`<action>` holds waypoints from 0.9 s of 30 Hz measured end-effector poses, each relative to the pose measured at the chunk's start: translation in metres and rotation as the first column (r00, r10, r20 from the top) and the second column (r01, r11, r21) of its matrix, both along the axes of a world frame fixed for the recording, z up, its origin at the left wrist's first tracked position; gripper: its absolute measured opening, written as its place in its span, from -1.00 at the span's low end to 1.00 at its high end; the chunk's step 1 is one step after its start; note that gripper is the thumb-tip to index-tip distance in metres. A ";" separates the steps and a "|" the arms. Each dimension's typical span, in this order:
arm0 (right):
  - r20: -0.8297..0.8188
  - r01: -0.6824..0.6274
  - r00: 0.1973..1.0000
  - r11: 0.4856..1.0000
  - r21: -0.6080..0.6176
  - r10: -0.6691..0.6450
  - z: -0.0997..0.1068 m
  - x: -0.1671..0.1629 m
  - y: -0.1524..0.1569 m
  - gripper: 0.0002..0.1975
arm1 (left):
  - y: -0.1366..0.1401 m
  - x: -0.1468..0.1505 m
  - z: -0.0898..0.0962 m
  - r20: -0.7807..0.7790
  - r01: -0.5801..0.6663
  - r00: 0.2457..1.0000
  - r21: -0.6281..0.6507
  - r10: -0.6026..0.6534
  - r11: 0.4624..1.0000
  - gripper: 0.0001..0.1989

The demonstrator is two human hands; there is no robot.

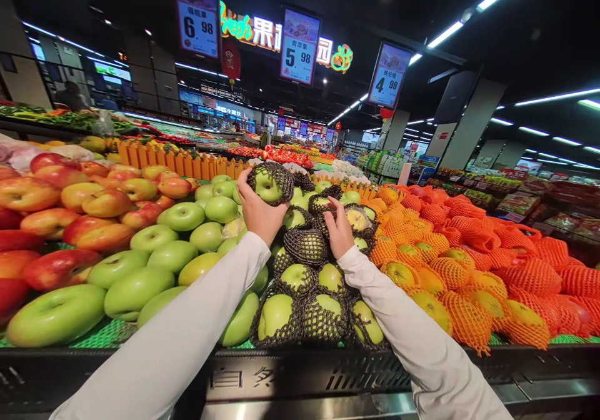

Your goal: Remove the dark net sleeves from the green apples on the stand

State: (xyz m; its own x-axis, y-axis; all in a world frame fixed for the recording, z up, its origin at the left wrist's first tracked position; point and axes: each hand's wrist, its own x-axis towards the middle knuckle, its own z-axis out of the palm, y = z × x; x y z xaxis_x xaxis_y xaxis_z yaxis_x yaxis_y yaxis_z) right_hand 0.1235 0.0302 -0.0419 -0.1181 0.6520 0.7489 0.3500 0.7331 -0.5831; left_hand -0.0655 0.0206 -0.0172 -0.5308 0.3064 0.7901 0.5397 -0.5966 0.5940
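Note:
My left hand is closed round a green apple in a black foam net, lifted above the pile. My right hand reaches in among the netted apples, thumb and forefinger apart, close against a black-netted apple; whether it touches that apple is unclear, and part of its fingers is hidden. Between my forearms lie several more green apples in black nets, such as a netted apple in the middle. Bare green apples are heaped left of my left hand.
Red-yellow apples fill the far left. Oranges in orange nets and fruit in red nets lie to the right. A black display edge runs along the front, an orange picket divider behind. Price signs hang overhead.

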 end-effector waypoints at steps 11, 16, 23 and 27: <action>0.223 -0.043 0.974 0.999 0.029 0.035 0.002 0.000 -0.004 -0.67 | 0.004 0.000 -0.002 0.051 -0.007 0.999 -0.015 0.008 1.000 -0.09; 0.582 -0.133 0.809 0.990 0.037 0.087 -0.003 0.000 0.000 -0.77 | 0.005 -0.001 -0.004 0.042 -0.017 0.999 -0.027 0.018 0.999 -0.09; 0.570 -0.141 0.815 0.990 0.015 0.107 -0.004 0.002 0.004 -0.79 | 0.011 -0.002 0.002 0.123 -0.016 0.992 -0.039 0.021 0.999 -0.08; 0.580 -0.122 0.809 0.992 0.010 0.094 -0.001 0.001 0.003 -0.84 | 0.031 -0.017 0.025 0.342 0.024 0.940 -0.113 0.016 0.993 -0.02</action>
State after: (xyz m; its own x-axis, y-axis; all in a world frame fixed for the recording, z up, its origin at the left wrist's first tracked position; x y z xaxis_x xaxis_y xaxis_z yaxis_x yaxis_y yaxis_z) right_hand 0.1246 0.0337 -0.0425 -0.6056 0.5770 0.5481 0.5289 0.8064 -0.2645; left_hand -0.0829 0.0518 0.0080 -0.7615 0.3859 0.5208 0.2899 -0.5159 0.8061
